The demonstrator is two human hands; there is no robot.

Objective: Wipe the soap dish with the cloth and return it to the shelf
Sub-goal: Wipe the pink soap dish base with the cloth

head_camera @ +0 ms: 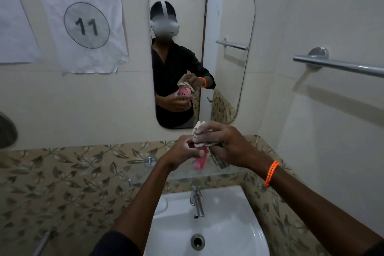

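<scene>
A pink soap dish (200,162) is held upright in front of me above the glass shelf (182,174). My left hand (182,153) grips its left side. My right hand (226,145), with an orange bead bracelet at the wrist, holds a bunched pale cloth (202,136) pressed on the dish's top edge. A tail of the cloth hangs down under my right palm. Most of the dish is hidden by my fingers and the cloth. The mirror reflection shows the dish's pink holed face under the cloth.
A white basin (228,224) with a chrome tap (197,201) lies below my arms. A mirror (226,68) hangs on the wall ahead. A chrome towel bar (340,66) juts out at the right. A paper sign (83,18) hangs at the left.
</scene>
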